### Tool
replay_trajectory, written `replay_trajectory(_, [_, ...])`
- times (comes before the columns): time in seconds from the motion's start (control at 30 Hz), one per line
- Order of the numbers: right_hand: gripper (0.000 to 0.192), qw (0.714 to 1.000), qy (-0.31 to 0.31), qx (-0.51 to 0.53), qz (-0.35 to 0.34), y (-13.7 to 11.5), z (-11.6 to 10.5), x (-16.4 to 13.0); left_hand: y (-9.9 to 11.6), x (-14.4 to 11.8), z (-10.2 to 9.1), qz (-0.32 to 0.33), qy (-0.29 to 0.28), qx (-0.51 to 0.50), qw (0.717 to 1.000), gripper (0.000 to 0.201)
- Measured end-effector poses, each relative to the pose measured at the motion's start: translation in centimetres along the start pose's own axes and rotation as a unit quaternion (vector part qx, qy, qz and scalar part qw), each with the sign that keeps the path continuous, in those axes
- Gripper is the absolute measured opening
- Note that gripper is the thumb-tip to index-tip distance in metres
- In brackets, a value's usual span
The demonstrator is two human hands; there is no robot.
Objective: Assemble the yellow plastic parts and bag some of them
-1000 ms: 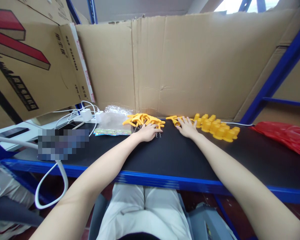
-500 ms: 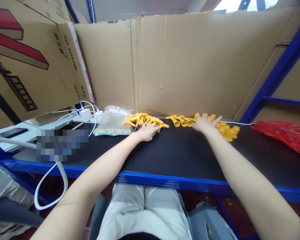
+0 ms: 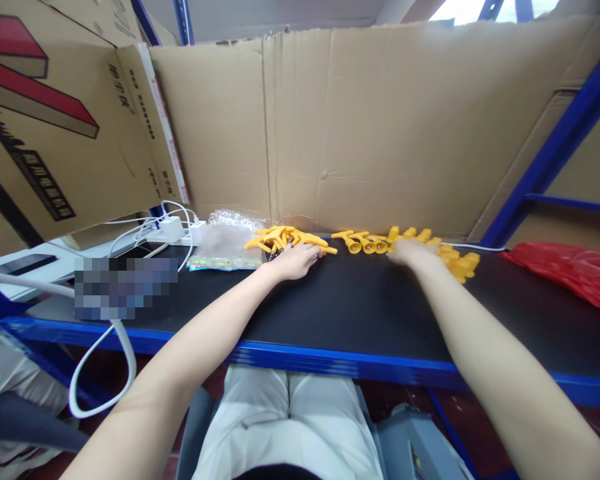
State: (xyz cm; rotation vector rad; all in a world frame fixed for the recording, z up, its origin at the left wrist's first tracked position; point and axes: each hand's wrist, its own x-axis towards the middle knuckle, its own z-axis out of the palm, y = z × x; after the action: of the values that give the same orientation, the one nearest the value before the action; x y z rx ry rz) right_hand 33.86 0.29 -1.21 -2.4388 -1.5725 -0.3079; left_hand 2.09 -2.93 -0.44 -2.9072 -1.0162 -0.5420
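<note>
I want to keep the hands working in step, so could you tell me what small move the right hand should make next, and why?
Probably close the right hand on one yellow cap and draw it back. The hand lies over the near edge of that heap, and I cannot tell whether it grips anything, while the left hand rests at the pile of yellow handles.

I see a black shelf; on it yellow parts, yellow caps, plastic bag, red bag.
</note>
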Motion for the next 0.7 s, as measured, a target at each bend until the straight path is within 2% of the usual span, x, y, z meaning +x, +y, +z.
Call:
replay_trajectory(0.13, [0.066, 0.999, -0.019, -0.021, -0.016, -1.4, -1.3, -1.1, 0.2, 0.1, -0.2, -0.006, 0.024, 0.016, 1.000, 0.028])
replay_trajectory(0.23, [0.053, 0.994, -0.054, -0.026, -0.092, -2.5, -2.2, -2.1, 0.2, 0.1, -0.2, -0.008, 0.043, 0.024, 0.999, 0.029])
replay_trajectory(0.4, [0.030, 0.968, -0.139, 0.004, -0.209, -4.3, -3.5, -4.2, -0.1, 0.2, -0.1, -0.011, 0.065, 0.008, 0.998, 0.025])
replay_trajectory(0.57, [0.032, 0.945, -0.173, 0.040, -0.274, -5.3, -4.0, -5.7, -0.5, 0.7, 0.2, -0.023, 0.151, -0.053, 0.987, 0.017])
replay_trajectory(0.7, [0.039, 0.937, -0.181, 0.058, -0.293, -5.3, -3.8, -5.5, -0.9, 1.1, 0.3, -0.044, 0.249, -0.117, 0.960, 0.010])
